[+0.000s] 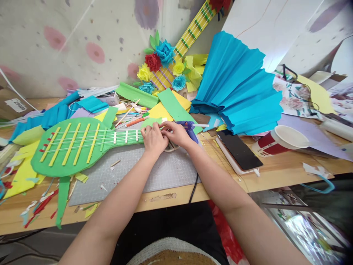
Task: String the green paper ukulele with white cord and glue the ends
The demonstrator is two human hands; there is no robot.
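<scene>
A green paper guitar (79, 145) with white strings and yellow strips lies flat, its body at the left and its neck pointing right. My left hand (154, 139) is closed over the right end of the neck, fingers bent and hiding that end. Touching it, my right hand (176, 133) has its fingers curled in and pressed together at the same spot; whatever is between them is hidden. A blue glue gun (189, 126) lies just beyond my right hand, partly covered by it. Beneath the neck is a grey cutting mat (124, 178).
Behind leans a yellow paper guitar (190, 31) with paper flowers. Blue crepe paper (237, 84) stands pleated at the back right. A phone (239, 149) and a paper cup (278, 141) are to the right. Paper scraps (41, 206) litter the left edge; pens (137, 120) lie behind the neck.
</scene>
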